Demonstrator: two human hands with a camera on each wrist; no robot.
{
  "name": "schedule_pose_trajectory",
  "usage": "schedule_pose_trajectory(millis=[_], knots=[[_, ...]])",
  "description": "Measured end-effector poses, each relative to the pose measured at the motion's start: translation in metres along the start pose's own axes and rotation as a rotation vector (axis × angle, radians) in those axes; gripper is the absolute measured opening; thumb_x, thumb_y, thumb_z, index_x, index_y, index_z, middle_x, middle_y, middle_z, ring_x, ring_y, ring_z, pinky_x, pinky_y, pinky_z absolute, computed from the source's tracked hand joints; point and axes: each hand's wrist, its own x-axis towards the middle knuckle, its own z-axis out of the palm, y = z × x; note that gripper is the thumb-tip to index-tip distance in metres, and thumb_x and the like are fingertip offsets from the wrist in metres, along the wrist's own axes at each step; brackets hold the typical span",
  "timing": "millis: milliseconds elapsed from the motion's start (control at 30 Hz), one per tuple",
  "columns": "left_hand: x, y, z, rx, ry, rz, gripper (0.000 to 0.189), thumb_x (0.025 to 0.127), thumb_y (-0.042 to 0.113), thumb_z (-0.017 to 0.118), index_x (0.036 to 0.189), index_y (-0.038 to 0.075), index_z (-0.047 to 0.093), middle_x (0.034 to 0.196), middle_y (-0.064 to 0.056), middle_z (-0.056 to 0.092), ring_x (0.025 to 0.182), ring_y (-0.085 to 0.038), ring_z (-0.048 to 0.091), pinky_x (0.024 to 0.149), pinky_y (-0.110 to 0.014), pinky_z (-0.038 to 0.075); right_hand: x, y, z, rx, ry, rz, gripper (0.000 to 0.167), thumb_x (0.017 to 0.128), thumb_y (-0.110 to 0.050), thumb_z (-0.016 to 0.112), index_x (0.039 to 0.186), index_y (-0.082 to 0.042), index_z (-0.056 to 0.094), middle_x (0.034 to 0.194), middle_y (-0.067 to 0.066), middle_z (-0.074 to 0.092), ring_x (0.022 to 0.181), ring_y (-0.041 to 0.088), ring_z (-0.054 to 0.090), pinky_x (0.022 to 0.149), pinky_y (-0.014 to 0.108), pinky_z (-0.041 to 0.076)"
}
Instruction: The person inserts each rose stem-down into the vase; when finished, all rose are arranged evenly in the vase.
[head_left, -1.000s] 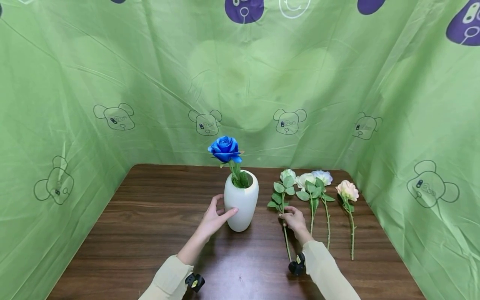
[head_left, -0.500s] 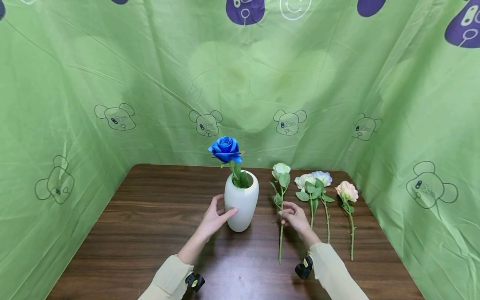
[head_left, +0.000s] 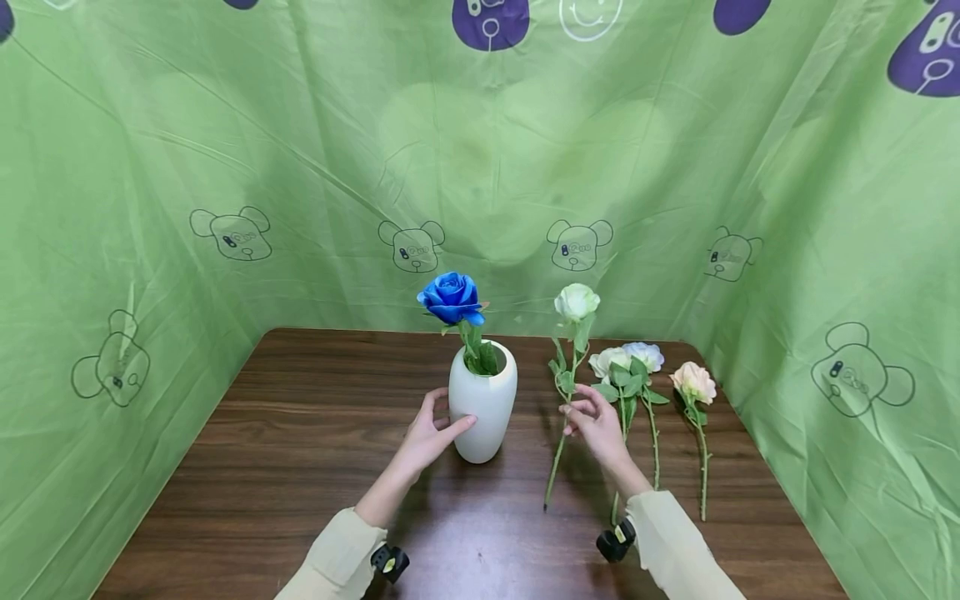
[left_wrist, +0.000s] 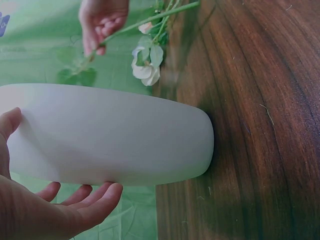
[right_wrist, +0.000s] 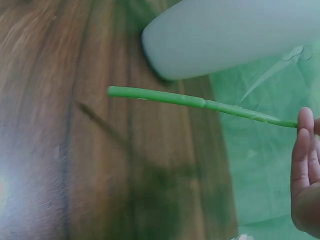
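A white vase (head_left: 483,417) stands upright on the table, and a blue rose (head_left: 452,298) leans in its mouth toward the left. My left hand (head_left: 423,443) holds the vase from the left side, thumb on one face and fingers on the other, as the left wrist view also shows. To the right of the vase, my right hand (head_left: 598,427) pinches the stem of a pale green-white rose (head_left: 576,302). That rose is raised off the table and tilted, bloom up. Its cut stem end (right_wrist: 120,92) hangs above the wood in the right wrist view, apart from the vase.
Right of my right hand lie a white rose (head_left: 609,362), a pale lilac flower (head_left: 645,357) and a pink flower (head_left: 695,382), stems toward me. The brown wooden table (head_left: 300,433) ends at a green curtain (head_left: 315,167) behind and at both sides.
My right hand has lifted the pale green-white rose off the table, tipping its bloom upward and its stem end leftward. The left hand, vase and blue rose have stayed in place.
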Motion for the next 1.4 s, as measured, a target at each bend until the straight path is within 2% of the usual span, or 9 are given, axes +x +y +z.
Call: schedule_pose_trajectory(millis=[300, 367, 467, 533, 600, 700, 867, 1133, 1400], knots=[[0.001, -0.002, 0.0, -0.001, -0.001, 0.002, 0.065, 0.08, 0.024, 0.066, 0.13, 0.006, 0.03, 0.126, -0.023, 0.037, 0.11, -0.04, 0.042, 0.084, -0.047, 0.04, 0.005, -0.048, 0.01, 0.153, 0.029, -0.176, 0.038, 0.084, 0.007, 0.051, 0.12, 0.006, 0.038, 0.084, 0.021, 0.061, 0.048, 0.017, 0.055, 0.047, 0.025, 0.047], [0.001, -0.001, 0.0, -0.003, -0.002, 0.001, 0.064, 0.08, 0.024, 0.066, 0.13, 0.005, 0.03, 0.126, -0.023, 0.037, 0.11, -0.04, 0.042, 0.084, -0.047, 0.04, 0.023, -0.015, -0.001, 0.273, -0.01, -0.257, 0.039, 0.084, 0.004, 0.053, 0.121, 0.0, 0.04, 0.086, 0.018, 0.062, 0.05, 0.019, 0.057, 0.048, 0.026, 0.047], [0.0, -0.001, 0.0, 0.003, 0.001, 0.001, 0.064, 0.08, 0.024, 0.066, 0.13, 0.005, 0.03, 0.126, -0.023, 0.037, 0.11, -0.04, 0.042, 0.084, -0.047, 0.04, 0.037, -0.004, -0.006, 0.443, -0.028, -0.308, 0.043, 0.083, 0.002, 0.057, 0.122, -0.006, 0.04, 0.088, 0.018, 0.062, 0.051, 0.022, 0.057, 0.048, 0.027, 0.047], [0.0, 0.001, 0.0, 0.008, 0.003, 0.002, 0.064, 0.08, 0.024, 0.066, 0.13, 0.005, 0.03, 0.126, -0.023, 0.037, 0.11, -0.041, 0.042, 0.084, -0.048, 0.04, 0.042, -0.01, -0.003, 0.473, 0.029, -0.285, 0.043, 0.083, 0.0, 0.059, 0.121, -0.006, 0.039, 0.089, 0.019, 0.061, 0.052, 0.022, 0.056, 0.049, 0.028, 0.047], [0.0, 0.001, 0.0, 0.008, 0.004, 0.002, 0.064, 0.08, 0.023, 0.066, 0.13, 0.005, 0.03, 0.126, -0.023, 0.037, 0.11, -0.041, 0.041, 0.084, -0.048, 0.04, 0.03, -0.056, 0.014, 0.477, 0.112, -0.253, 0.044, 0.082, -0.003, 0.061, 0.119, -0.004, 0.037, 0.087, 0.019, 0.061, 0.051, 0.02, 0.054, 0.049, 0.027, 0.046], [-0.001, 0.002, 0.0, 0.008, 0.004, 0.001, 0.063, 0.08, 0.023, 0.065, 0.13, 0.005, 0.03, 0.126, -0.023, 0.037, 0.11, -0.042, 0.041, 0.084, -0.048, 0.04, 0.023, -0.101, 0.031, 0.501, 0.189, -0.221, 0.038, 0.083, -0.006, 0.061, 0.112, -0.002, 0.036, 0.083, 0.014, 0.06, 0.051, 0.016, 0.054, 0.049, 0.022, 0.046], [0.0, 0.002, 0.0, 0.007, -0.001, -0.004, 0.064, 0.08, 0.024, 0.065, 0.13, 0.006, 0.03, 0.127, -0.023, 0.037, 0.111, -0.041, 0.041, 0.084, -0.048, 0.04, 0.028, -0.14, 0.044, 0.602, 0.23, -0.234, 0.029, 0.086, 0.001, 0.053, 0.109, -0.007, 0.038, 0.08, 0.01, 0.059, 0.05, 0.015, 0.054, 0.049, 0.02, 0.044], [-0.001, 0.003, -0.001, 0.014, -0.002, -0.008, 0.065, 0.081, 0.025, 0.065, 0.131, 0.005, 0.029, 0.127, -0.024, 0.036, 0.111, -0.042, 0.04, 0.084, -0.048, 0.04, 0.047, -0.166, 0.054, 0.586, 0.257, -0.337, 0.034, 0.086, -0.001, 0.055, 0.114, -0.005, 0.037, 0.081, 0.011, 0.058, 0.05, 0.015, 0.053, 0.048, 0.02, 0.043], [0.019, -0.033, -0.001, 0.03, 0.013, -0.003, 0.073, 0.075, 0.039, 0.068, 0.131, 0.012, 0.03, 0.127, -0.018, 0.038, 0.111, -0.038, 0.042, 0.082, -0.045, 0.042, 0.055, -0.161, 0.069, 0.418, 0.167, -0.365, 0.038, 0.085, 0.002, 0.054, 0.119, -0.003, 0.038, 0.081, 0.008, 0.061, 0.052, 0.015, 0.055, 0.05, 0.022, 0.045]])
